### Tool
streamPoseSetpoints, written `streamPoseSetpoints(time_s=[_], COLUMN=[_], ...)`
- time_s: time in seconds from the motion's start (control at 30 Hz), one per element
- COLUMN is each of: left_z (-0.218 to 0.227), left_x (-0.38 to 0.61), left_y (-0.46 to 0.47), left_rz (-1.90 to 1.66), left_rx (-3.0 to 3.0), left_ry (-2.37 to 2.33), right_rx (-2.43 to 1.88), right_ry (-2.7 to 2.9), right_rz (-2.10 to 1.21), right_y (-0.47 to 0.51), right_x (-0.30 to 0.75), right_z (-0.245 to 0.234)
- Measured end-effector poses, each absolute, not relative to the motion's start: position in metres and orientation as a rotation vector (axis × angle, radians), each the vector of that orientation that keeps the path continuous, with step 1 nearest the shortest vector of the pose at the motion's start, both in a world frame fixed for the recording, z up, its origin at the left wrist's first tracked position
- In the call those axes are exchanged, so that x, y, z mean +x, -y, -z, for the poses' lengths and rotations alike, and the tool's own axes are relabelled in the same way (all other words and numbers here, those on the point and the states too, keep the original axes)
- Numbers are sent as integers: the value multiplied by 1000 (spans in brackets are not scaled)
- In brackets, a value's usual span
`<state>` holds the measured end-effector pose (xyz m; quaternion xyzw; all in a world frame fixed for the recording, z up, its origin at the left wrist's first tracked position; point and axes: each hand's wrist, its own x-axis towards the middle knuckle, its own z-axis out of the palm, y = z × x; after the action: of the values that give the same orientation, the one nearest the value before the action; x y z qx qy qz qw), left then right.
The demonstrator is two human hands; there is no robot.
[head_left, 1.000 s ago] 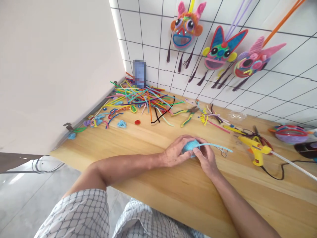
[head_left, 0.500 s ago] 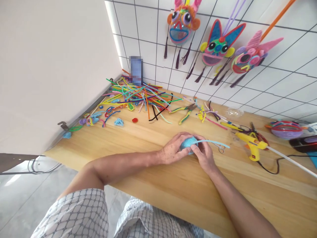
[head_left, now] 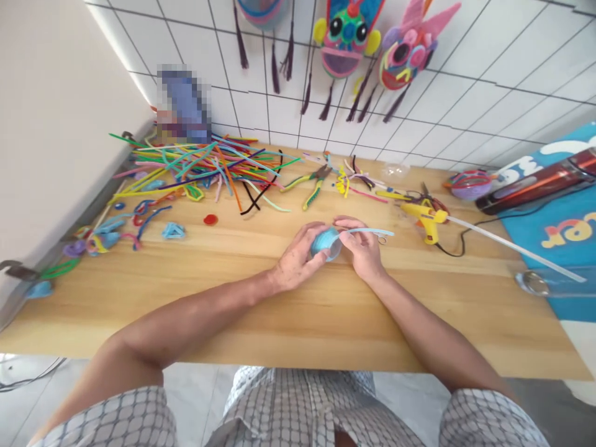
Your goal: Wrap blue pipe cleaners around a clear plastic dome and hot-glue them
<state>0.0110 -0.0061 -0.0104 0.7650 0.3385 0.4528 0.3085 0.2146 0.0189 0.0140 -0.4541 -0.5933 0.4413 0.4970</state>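
Observation:
Both hands meet at the middle of the wooden table (head_left: 288, 323). My left hand (head_left: 295, 264) cups a small light blue ball wound from pipe cleaner (head_left: 325, 240). My right hand (head_left: 363, 248) pinches the loose light blue pipe cleaner end (head_left: 372, 231), which runs from the ball out to the right. The ball rests low over the tabletop between my fingers; part of it is hidden by them.
A heap of coloured pipe cleaners (head_left: 205, 167) lies at the back left, pliers (head_left: 314, 186) beside it. A yellow glue gun (head_left: 426, 220) with its cord sits to the right. Small bent pieces (head_left: 112, 226) lie at the left. Pipe-cleaner masks (head_left: 347, 34) hang on the tiled wall.
The view has swung down and right, so the table's right end with a blue mat shows now. My hands stay together on the blue ball.

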Motion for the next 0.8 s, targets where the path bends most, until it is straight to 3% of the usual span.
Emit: streamPoseSetpoints(time_s=[0.8], left_z=[4], left_x=[8], left_y=[9], left_rz=[-1188], left_rx=[2069], left_ry=[-909], right_rx=[-1043], right_ry=[1376], right_rz=[-1165], right_y=[-13], right_x=[211], right_z=[-7])
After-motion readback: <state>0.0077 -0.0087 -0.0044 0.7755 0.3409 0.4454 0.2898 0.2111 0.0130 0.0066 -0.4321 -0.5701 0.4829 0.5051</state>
